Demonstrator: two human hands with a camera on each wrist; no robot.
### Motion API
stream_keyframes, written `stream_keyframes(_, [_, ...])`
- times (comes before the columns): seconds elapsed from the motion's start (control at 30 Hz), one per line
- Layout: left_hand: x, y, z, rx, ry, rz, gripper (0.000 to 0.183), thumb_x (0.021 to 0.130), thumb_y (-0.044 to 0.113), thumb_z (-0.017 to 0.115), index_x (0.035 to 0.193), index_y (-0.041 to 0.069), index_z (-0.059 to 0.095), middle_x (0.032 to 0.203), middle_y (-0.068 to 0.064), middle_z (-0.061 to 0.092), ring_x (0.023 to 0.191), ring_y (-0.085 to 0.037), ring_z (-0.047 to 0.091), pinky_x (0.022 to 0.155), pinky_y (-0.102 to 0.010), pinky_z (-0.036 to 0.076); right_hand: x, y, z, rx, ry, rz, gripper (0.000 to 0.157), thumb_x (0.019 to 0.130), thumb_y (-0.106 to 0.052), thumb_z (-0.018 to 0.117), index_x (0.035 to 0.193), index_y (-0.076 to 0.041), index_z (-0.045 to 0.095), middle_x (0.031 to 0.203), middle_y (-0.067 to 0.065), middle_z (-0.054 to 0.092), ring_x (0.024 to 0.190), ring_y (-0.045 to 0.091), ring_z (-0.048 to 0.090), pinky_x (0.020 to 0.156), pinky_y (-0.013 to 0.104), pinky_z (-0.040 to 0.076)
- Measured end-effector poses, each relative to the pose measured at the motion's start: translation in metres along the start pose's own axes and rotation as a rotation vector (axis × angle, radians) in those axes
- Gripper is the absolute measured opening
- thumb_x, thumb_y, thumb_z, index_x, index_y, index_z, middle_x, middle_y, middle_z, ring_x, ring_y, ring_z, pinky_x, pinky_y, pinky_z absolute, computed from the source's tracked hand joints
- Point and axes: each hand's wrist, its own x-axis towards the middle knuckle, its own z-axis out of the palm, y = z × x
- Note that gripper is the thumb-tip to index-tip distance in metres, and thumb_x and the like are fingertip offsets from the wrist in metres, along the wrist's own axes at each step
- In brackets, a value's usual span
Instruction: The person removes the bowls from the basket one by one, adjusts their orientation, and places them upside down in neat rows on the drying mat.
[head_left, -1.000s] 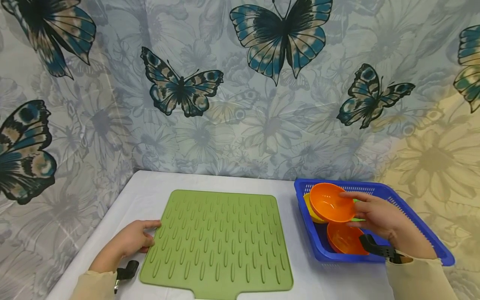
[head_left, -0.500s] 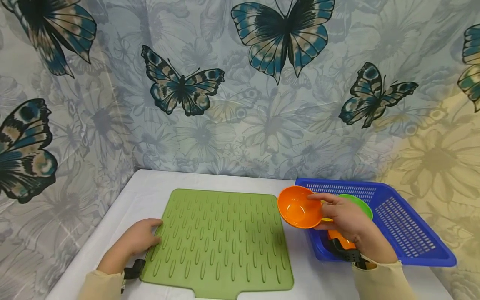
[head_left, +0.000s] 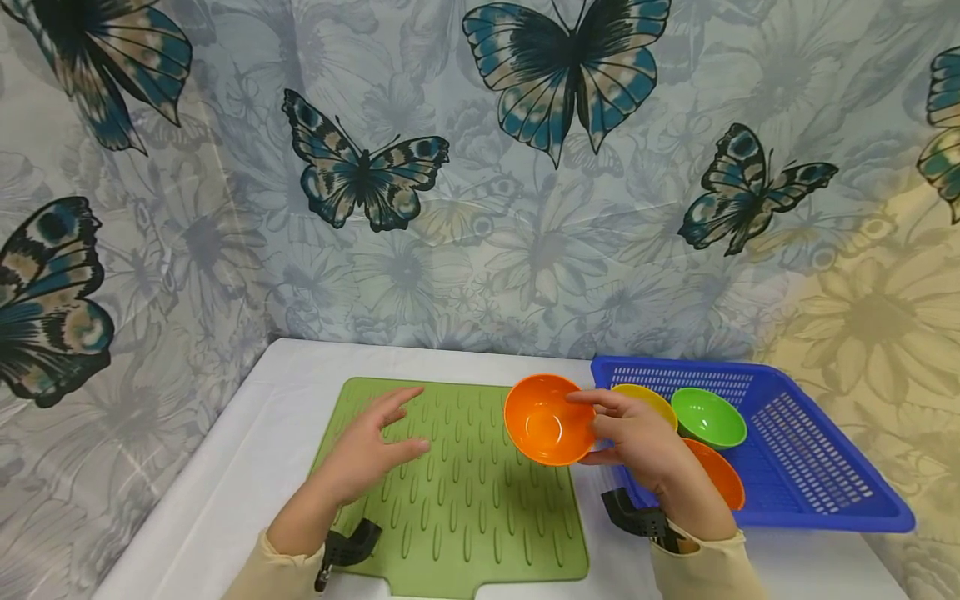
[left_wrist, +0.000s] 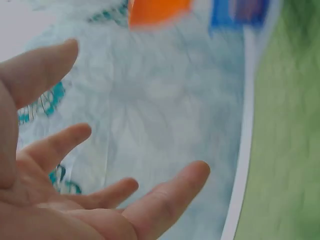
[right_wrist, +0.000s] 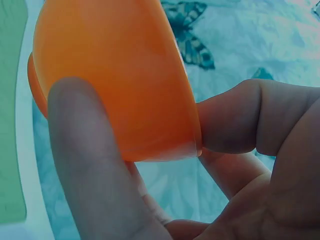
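**Glossy orange bowl [head_left: 547,421] up in the air over a green ridged mat [head_left: 480,508]**

So the setup is a white-covered counter [head_left: 225,467] pushed up close to a fabric-looking backdrop [head_left: 480,292]: grey-blue flower print, big teal, black and tan butterflies [head_left: 365,179], going pale yellow over on the right. The mat takes up the middle, rows of little raised ovals all over it and a tab on the near edge. To its right there's a blue plastic basket [head_left: 817,454] with slotted sides, and inside it a yellow bowl [head_left: 648,404], a green bowl [head_left: 708,417] and a second orange one, partly hidden behind an arm.

The bowl in play is round, smooth and plain, shiny enough to catch light spots at the bottom. It's tilted so the inside faces the head camera, by the mat's far right corner.

Right hand [head_left: 637,437] has it by the side nearest the basket, grip pinching the rim and outer wall. Left hand [head_left: 367,454] is above the left part of the mat, grip spread, thumb well away from the fingers, apart from the bowl. Beige sleeves [head_left: 705,571] on both arms.
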Motion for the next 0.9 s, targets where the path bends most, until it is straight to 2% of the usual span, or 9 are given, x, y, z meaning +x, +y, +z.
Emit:
stream_keyframes(0.03, [0.001, 0.003, 0.005, -0.066, -0.015, 0.009, 0.07, 0.09, 0.021, 0.076, 0.152, 0.021, 0.043, 0.161, -0.012, 0.023, 0.14, -0.04, 0.031, 0.1, -0.059, 0.041, 0.0, -0.001, 0.004, 0.001, 0.0, -0.007, 0.046, 0.094, 0.003, 0.05, 0.139, 0.006, 0.053, 0.145, 0.03, 0.037, 0.094, 0.034, 0.065, 0.075, 0.05, 0.057])
stream_keyframes(0.17, [0.006, 0.013, 0.022, -0.373, -0.091, 0.005, 0.068, 0.09, 0.01, 0.074, 0.151, 0.016, 0.045, 0.162, -0.012, 0.019, 0.142, -0.039, 0.029, 0.1, -0.054, 0.043, 0.001, -0.004, 0.02, 0.021, -0.012, -0.036, 0.045, 0.094, 0.003, 0.051, 0.138, 0.006, 0.054, 0.146, 0.032, 0.037, 0.097, 0.036, 0.065, 0.075, 0.051, 0.057])
stream_keyframes(0.3, [0.01, 0.018, 0.036, -0.571, -0.149, 0.003, 0.065, 0.091, 0.004, 0.072, 0.15, 0.006, 0.045, 0.159, -0.02, 0.023, 0.139, -0.043, 0.032, 0.093, -0.049, 0.05, -0.001, -0.004, 0.032, 0.038, -0.027, -0.049, 0.044, 0.094, 0.003, 0.051, 0.138, 0.005, 0.054, 0.147, 0.032, 0.036, 0.103, 0.038, 0.065, 0.075, 0.051, 0.057])
stream_keyframes(0.4, [0.011, 0.021, 0.041, -0.623, -0.178, 0.004, 0.065, 0.092, 0.004, 0.071, 0.15, 0.001, 0.043, 0.153, -0.026, 0.033, 0.133, -0.044, 0.042, 0.091, -0.05, 0.05, -0.003, -0.003, 0.038, 0.037, -0.043, -0.061, 0.045, 0.094, 0.002, 0.052, 0.138, 0.005, 0.054, 0.145, 0.032, 0.036, 0.104, 0.039, 0.064, 0.075, 0.051, 0.057])
stream_keyframes(0.57, [0.013, 0.019, 0.043, -0.678, -0.224, 0.014, 0.061, 0.093, 0.002, 0.069, 0.148, -0.002, 0.043, 0.151, -0.023, 0.037, 0.114, -0.038, 0.061, 0.09, -0.053, 0.051, -0.004, 0.0, 0.043, 0.041, -0.068, -0.065, 0.045, 0.094, 0.0, 0.053, 0.139, 0.004, 0.054, 0.144, 0.031, 0.038, 0.104, 0.039, 0.063, 0.076, 0.051, 0.057])
stream_keyframes(0.73, [0.018, 0.015, 0.048, -0.749, -0.248, -0.008, 0.061, 0.093, -0.001, 0.068, 0.149, -0.001, 0.043, 0.147, -0.023, 0.036, 0.107, -0.036, 0.065, 0.088, -0.053, 0.052, -0.006, 0.003, 0.04, 0.039, -0.1, -0.066, 0.042, 0.095, -0.003, 0.055, 0.137, 0.003, 0.055, 0.141, 0.03, 0.039, 0.106, 0.039, 0.062, 0.077, 0.052, 0.056])
stream_keyframes(0.9, [0.017, 0.013, 0.045, -0.783, -0.236, -0.015, 0.062, 0.093, -0.002, 0.067, 0.149, -0.001, 0.042, 0.143, -0.025, 0.037, 0.105, -0.037, 0.064, 0.085, -0.053, 0.053, 0.0, 0.005, 0.043, 0.056, -0.156, -0.092, 0.041, 0.097, -0.005, 0.057, 0.137, 0.002, 0.057, 0.132, 0.03, 0.043, 0.105, 0.039, 0.062, 0.078, 0.053, 0.056])
